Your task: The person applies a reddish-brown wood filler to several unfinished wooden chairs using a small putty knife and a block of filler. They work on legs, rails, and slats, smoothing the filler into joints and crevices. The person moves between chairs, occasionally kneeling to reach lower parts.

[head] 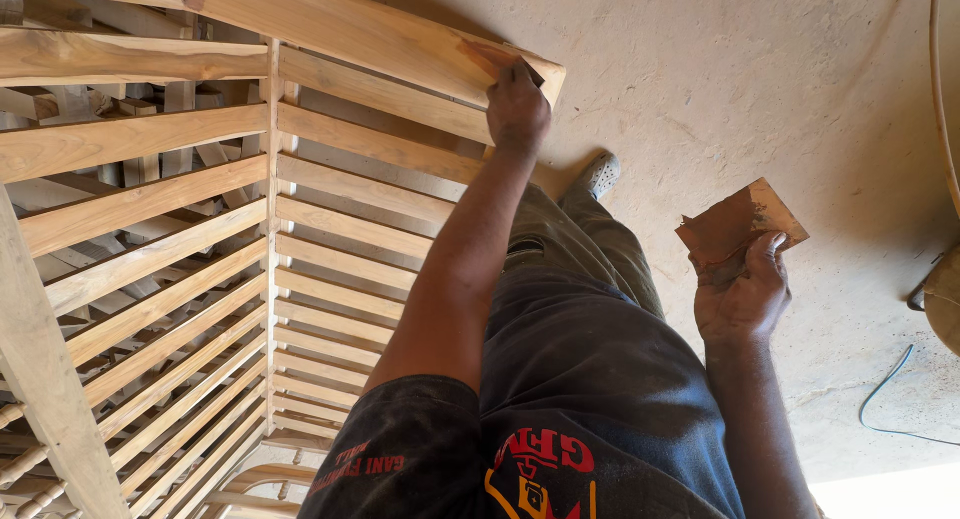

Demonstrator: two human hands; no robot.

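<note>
A slatted wooden frame point(330, 229) of pale wood fills the left half of the view. My left hand point(517, 104) reaches to the end of its top rail point(400, 39), fingers pressed on the wood beside a reddish-brown patch point(485, 57). Whether a small tool sits under the fingers is unclear. My right hand point(742, 294) is off to the right, apart from the frame, gripping a small flat board point(745, 219) smeared with reddish-brown paste.
More wooden parts point(110, 99) lie stacked behind the slats. My shoe point(600, 174) stands on the dusty concrete floor point(760, 89). A thin cable point(885, 404) and a round object point(945, 299) lie at the right edge, with a thin curved strip point(940, 89) above them.
</note>
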